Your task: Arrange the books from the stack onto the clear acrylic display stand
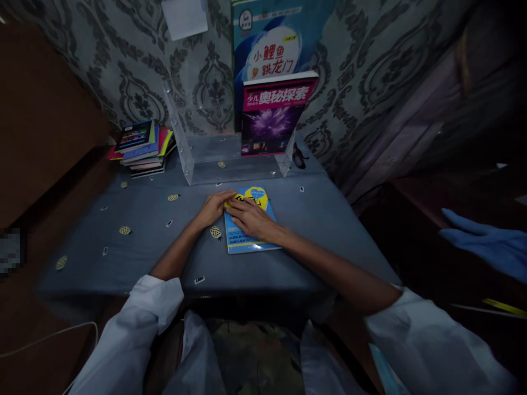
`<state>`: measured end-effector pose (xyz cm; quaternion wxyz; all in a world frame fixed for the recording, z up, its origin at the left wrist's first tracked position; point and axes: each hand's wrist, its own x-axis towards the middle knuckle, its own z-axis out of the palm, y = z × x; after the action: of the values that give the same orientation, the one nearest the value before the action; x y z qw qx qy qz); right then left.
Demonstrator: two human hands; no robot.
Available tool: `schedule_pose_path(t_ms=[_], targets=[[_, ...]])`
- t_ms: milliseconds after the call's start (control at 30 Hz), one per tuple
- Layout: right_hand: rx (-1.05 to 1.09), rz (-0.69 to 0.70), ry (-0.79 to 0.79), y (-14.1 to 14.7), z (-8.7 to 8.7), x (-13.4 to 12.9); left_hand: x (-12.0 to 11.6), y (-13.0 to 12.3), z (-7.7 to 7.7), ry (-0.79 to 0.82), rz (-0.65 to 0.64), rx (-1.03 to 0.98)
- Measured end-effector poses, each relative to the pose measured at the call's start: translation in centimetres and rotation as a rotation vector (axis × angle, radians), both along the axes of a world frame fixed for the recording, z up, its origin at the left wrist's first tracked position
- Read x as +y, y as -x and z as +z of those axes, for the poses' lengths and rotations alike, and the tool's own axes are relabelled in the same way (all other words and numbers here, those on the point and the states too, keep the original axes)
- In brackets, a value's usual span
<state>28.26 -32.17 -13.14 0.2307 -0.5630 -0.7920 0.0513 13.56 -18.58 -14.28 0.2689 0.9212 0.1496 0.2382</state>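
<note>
A blue and yellow book (251, 245) lies on the cloth-covered table in front of me, its cover facing up. Across the middle of the cover rests my right hand (251, 218), fingers stretched toward the left edge and holding nothing. My left hand (214, 208) touches the upper left edge of the same book, its fingers extended and partly meeting the right fingertips. Together the hands hide part of the cover's title. Just behind stands a clear acrylic book rack (234, 171), with a purple and pink book (269, 123) upright in it and a taller blue book (263, 33) behind that one.
A stack of books (142, 148) sits at the table's back left. Dark glasses (299, 157) lie right of the rack. The grey-blue tablecloth (144, 241) has a pineapple print. Patterned wallpaper (206, 82) rises behind. A blue glove (489, 241) shows at far right.
</note>
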Motion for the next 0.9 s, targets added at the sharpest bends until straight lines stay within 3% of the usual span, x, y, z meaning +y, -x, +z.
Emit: schedule_pose_path(t_ms=[233,533,667,900], targets=[[0.015,0.126,0.026,2.7,0.0,-3.8,-0.2,0.0,0.0,-0.005,0.014,0.017],[-0.078,0.131,0.019,6.0,-0.6,-7.2,-0.3,0.0,-0.4,-0.039,-0.027,-0.021],[-0.085,0.031,-0.010,5.3,-0.8,-8.4,-0.3,0.0,-0.6,-0.040,-0.034,-0.034],[-0.063,-0.091,-0.086,1.6,-1.5,-11.4,-0.3,0.0,-0.7,-0.072,-0.037,-0.039]])
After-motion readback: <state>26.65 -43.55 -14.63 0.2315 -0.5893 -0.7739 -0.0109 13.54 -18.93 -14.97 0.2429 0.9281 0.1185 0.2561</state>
